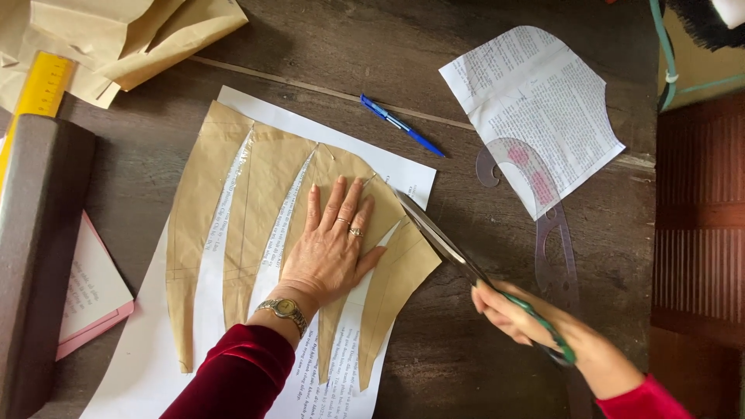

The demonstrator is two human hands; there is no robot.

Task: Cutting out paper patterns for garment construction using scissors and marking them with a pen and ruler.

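Our left hand lies spread flat on the brown paper pattern. At three o'clock, our right hand grips green-handled scissors, blades reaching the pattern's edge.

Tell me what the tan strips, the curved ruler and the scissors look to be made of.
Tan strips: matte brown kraft-type paper, creased, seemingly taped onto white printed paper.
Curved ruler: clear plastic; the tabletop shows through it.
Scissors: grey metal blades, green handles that look plastic, held in the right hand.
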